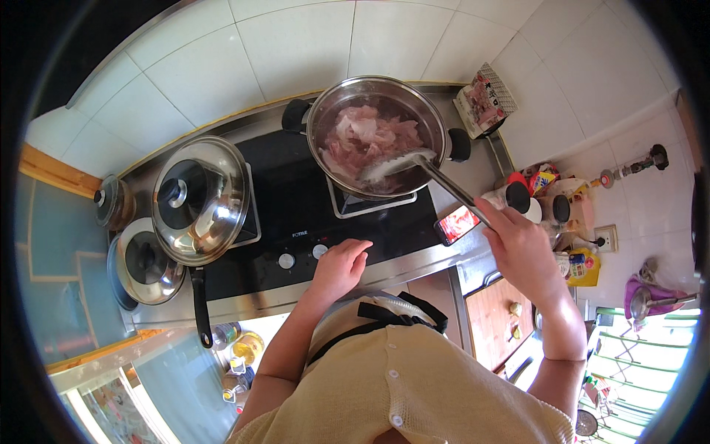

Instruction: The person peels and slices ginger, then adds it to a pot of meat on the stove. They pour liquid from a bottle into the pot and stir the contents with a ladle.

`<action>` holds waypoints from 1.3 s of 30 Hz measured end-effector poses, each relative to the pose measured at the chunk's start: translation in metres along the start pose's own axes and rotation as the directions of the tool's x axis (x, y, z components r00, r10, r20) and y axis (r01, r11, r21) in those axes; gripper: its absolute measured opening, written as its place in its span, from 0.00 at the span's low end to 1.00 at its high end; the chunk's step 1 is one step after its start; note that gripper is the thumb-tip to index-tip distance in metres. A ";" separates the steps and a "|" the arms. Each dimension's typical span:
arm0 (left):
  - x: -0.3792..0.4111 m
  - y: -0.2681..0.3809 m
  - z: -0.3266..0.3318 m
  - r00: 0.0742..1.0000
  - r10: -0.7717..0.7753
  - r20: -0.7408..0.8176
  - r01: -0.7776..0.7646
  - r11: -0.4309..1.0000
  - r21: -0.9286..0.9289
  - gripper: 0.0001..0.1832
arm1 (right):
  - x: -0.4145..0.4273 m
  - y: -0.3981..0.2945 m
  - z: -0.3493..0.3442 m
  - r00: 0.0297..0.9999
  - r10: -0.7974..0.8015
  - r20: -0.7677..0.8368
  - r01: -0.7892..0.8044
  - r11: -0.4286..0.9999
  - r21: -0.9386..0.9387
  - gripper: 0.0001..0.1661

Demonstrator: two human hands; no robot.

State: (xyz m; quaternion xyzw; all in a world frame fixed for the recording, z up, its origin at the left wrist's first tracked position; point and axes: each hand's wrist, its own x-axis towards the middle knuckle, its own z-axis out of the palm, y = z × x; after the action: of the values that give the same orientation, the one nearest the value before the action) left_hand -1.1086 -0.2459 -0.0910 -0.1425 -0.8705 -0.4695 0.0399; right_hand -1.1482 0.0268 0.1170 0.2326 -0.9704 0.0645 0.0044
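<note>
My right hand (520, 251) grips the handle of a metal cooking spatula (452, 188). The spatula's blade dips into a two-handled stainless steel pot (377, 82) on the right burner. Pale pink pieces of raw-looking meat (366, 133) lie in cloudy liquid inside the pot, heaped beside the blade. My left hand (341, 265) holds nothing and hovers near the front of the black glass gas hob (277, 183), close to its right control knob (320, 251). Its thumb stands apart from the fingers.
A lidded pan (201, 200) covers the left burner, its black handle (201, 305) jutting past the counter edge. Another metal lid (148, 261) sits left of it. A lit phone (457, 225) lies right of the hob. Jars (516, 197), a carton (485, 101) and a cutting board (491, 322) are to the right.
</note>
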 end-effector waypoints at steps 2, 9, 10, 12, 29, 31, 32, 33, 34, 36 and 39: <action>0.002 0.002 0.000 1.000 0.011 0.005 -0.011 1.000 -0.004 0.12 | 0.010 0.001 0.017 0.999 0.039 0.011 -0.040 0.998 0.058 0.25; -0.002 0.002 -0.005 1.000 -0.022 0.001 0.022 1.000 -0.003 0.12 | 0.040 0.007 0.073 0.995 0.084 -0.057 -0.069 0.970 0.233 0.26; -0.002 0.002 -0.005 1.000 -0.030 0.007 0.030 1.000 -0.008 0.12 | 0.042 0.009 0.077 0.991 0.108 -0.077 -0.081 0.955 0.286 0.25; -0.001 0.004 -0.003 1.000 -0.010 -0.003 0.010 1.000 -0.012 0.12 | 0.042 0.013 0.085 0.981 0.162 -0.109 -0.108 0.917 0.385 0.25; -0.004 0.007 0.005 1.000 0.016 0.024 -0.017 1.000 0.025 0.12 | 0.074 0.043 0.124 0.993 -0.040 -0.114 0.019 0.984 -0.179 0.34; -0.005 0.007 0.005 1.000 0.017 0.019 -0.018 1.000 0.025 0.12 | 0.074 0.044 0.119 0.995 -0.073 -0.063 0.057 0.971 -0.234 0.36; -0.005 0.008 0.004 1.000 0.011 0.024 -0.012 1.000 0.025 0.12 | 0.071 0.045 0.112 0.996 -0.079 -0.041 0.066 0.968 -0.241 0.37; -0.004 0.009 0.004 1.000 0.005 0.027 -0.006 1.000 0.024 0.12 | 0.068 0.044 0.102 0.996 -0.085 -0.019 0.078 0.965 -0.249 0.39; -0.005 0.009 0.003 1.000 -0.005 0.027 0.004 1.000 0.026 0.12 | 0.066 0.044 0.093 0.996 -0.090 -0.022 0.082 0.965 -0.249 0.39; -0.004 0.008 0.003 1.000 0.006 0.025 -0.006 0.999 0.031 0.12 | 0.056 0.043 0.070 0.995 -0.096 -0.031 0.085 0.965 -0.248 0.39; -0.005 0.006 0.003 1.000 -0.007 0.022 0.006 0.999 0.039 0.13 | 0.039 0.028 0.026 0.999 -0.045 -0.007 0.042 0.976 -0.212 0.36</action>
State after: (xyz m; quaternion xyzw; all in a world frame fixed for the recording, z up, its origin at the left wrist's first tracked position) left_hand -1.1018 -0.2418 -0.0890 -0.1441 -0.8802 -0.4511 0.0316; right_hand -1.1953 0.0303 0.0891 0.2517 -0.9664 -0.0379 0.0361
